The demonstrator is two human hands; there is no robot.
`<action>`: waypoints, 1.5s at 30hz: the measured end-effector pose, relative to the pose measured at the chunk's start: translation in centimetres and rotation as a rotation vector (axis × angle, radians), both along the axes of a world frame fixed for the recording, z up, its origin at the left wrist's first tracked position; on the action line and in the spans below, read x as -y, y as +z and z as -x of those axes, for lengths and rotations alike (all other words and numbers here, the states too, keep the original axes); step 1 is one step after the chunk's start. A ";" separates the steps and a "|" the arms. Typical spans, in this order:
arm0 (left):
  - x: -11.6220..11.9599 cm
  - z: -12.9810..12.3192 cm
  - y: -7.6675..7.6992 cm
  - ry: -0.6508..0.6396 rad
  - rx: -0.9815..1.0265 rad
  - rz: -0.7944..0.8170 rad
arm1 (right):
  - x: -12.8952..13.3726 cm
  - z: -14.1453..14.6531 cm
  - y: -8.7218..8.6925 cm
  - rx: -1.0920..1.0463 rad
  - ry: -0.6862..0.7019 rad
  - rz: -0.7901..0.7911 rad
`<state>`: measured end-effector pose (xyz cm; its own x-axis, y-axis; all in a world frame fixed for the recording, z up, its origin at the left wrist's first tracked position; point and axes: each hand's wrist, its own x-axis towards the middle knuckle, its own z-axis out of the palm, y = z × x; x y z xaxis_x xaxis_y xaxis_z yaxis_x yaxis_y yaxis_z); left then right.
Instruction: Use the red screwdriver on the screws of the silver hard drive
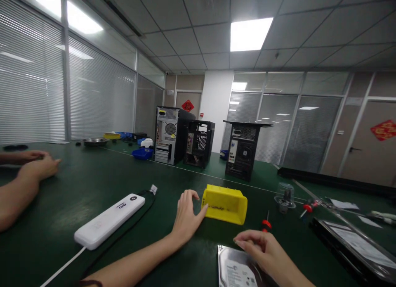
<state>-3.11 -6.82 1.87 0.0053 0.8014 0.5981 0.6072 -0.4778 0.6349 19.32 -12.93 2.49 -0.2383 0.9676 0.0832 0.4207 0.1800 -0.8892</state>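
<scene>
My left hand (188,216) is beside a yellow plastic bin (240,210), its fingers apart and its thumb at the bin's left edge. Several small dark pieces, perhaps screws, lie inside the bin, whose opening faces me. Over the upper edge of a hard drive (236,272), my right hand (262,247) holds thumb and forefinger in a pinch. Whatever sits between those fingertips is too small to make out. Just behind this hand is a screwdriver (266,225) with a red handle, partly covered by it.
A white power strip (109,221) with cables lies left. Computer cases (169,134) stand farther back. To the right are a clear plastic container (285,196), another red-handled screwdriver (307,208) and a drive-like metal unit (359,245). Another person's hands (38,165) are at far left.
</scene>
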 end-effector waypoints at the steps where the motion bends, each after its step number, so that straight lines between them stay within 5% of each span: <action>1: 1.2 -0.1 0.6 -0.056 0.005 0.003 | 0.3 0.0 0.1 0.008 0.017 0.032; 4: 4.7 -0.8 1.8 -0.327 -0.011 0.124 | 1.4 1.2 0.5 -0.019 0.016 -0.007; 7: 6.6 -1.9 1.9 -0.471 0.067 0.271 | 2.3 2.9 1.2 0.047 -0.033 -0.300; 11: 6.6 -2.8 1.1 -0.506 0.236 0.282 | 2.5 3.8 1.7 0.190 -0.001 -0.628; 16: 6.4 -2.5 0.6 -0.526 0.294 0.352 | 2.2 3.1 0.8 0.203 -0.041 -0.741; 23: 6.3 -2.1 1.1 -0.521 0.293 0.413 | 2.8 3.0 0.0 0.199 -0.052 -0.769; 38: 5.3 -1.3 0.5 -0.384 -0.095 0.177 | 2.1 3.3 -0.2 0.076 -0.121 -0.421; 45: 4.1 -0.9 -0.7 -0.373 -0.147 0.247 | 1.8 3.4 0.1 0.137 -0.093 -0.356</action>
<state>-2.19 -10.94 1.17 0.3901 0.8470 0.3612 0.5149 -0.5259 0.6770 15.90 -14.75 2.57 -0.1836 0.9018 0.3911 0.5603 0.4229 -0.7122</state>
